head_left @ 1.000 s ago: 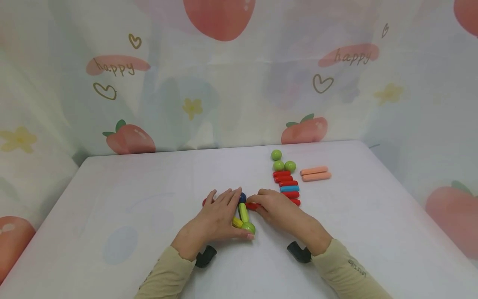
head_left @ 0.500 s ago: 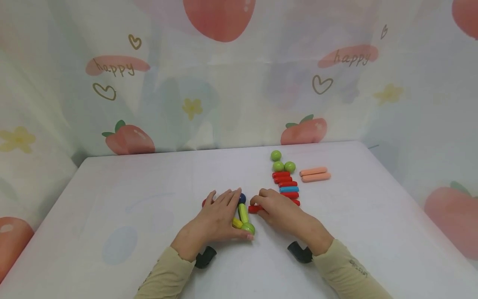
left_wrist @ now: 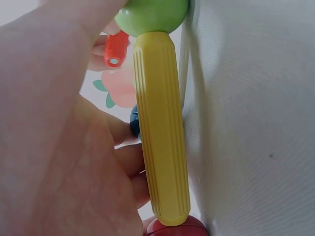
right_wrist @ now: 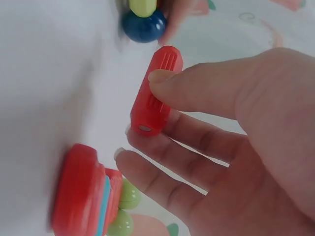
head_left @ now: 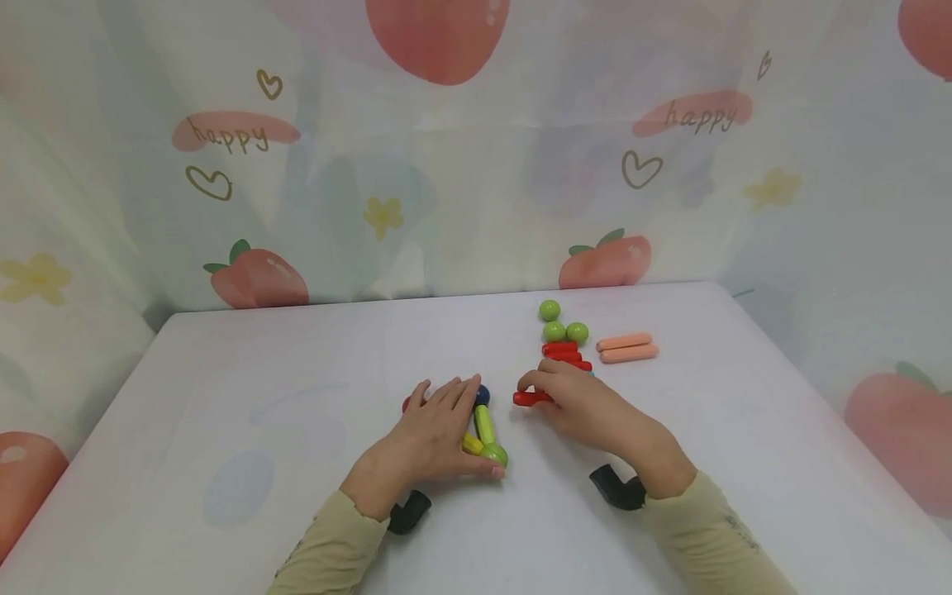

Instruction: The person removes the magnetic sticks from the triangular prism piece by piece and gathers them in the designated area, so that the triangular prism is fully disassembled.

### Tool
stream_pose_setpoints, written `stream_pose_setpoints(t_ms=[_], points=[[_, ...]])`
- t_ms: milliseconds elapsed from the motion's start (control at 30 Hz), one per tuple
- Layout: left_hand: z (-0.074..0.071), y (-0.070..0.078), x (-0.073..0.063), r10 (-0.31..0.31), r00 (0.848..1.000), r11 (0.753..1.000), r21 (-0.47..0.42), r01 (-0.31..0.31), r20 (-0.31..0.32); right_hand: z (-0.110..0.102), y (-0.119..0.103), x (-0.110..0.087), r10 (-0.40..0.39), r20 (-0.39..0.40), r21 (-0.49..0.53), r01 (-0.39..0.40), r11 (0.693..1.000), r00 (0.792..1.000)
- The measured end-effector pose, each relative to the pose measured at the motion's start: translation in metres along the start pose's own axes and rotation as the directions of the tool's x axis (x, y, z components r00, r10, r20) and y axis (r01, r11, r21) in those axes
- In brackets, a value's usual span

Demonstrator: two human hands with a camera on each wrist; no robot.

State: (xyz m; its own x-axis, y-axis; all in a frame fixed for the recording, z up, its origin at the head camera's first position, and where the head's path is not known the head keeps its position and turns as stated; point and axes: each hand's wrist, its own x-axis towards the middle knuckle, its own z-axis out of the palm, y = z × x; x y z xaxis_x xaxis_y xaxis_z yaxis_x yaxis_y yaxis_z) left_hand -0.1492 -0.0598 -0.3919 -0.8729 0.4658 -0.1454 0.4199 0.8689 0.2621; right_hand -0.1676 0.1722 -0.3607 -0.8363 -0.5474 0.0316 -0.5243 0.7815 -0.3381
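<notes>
My left hand (head_left: 431,438) lies over a joined frame of rods and balls, its fingers mostly straight. The frame has a light green rod (head_left: 485,424), a yellow rod (left_wrist: 161,128), a green ball (head_left: 494,454), a dark blue ball (head_left: 483,395) and a red ball (left_wrist: 178,228). The thumb rests by the green ball; the other fingers cover part of the frame. My right hand (head_left: 591,405) pinches a red rod (right_wrist: 156,91) between thumb and fingers, apart from the frame to its right. A magnet-like disc shows in the rod's end.
Beyond my right hand, several red rods (head_left: 560,349) and a blue rod (right_wrist: 104,204) lie in a row, partly hidden. Behind them sit green balls (head_left: 549,311). Two peach rods (head_left: 629,354) lie to the right on the white table (head_left: 245,388). A patterned cloth (head_left: 476,165) hangs behind.
My right hand has carried the red rod away from the blue ball, to the right and slightly back, toward the row of rods. The left hand and the frame have stayed put.
</notes>
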Motion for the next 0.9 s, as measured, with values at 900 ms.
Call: stream_pose_setpoints(t_ms=[900], points=[[0.002, -0.001, 0.0, -0.011, 1.0, 1.0, -0.023, 0.011, 0.014, -0.021, 0.015, -0.01, 0.007, 0.053, 0.052, -0.009, 0.999, 0.999]])
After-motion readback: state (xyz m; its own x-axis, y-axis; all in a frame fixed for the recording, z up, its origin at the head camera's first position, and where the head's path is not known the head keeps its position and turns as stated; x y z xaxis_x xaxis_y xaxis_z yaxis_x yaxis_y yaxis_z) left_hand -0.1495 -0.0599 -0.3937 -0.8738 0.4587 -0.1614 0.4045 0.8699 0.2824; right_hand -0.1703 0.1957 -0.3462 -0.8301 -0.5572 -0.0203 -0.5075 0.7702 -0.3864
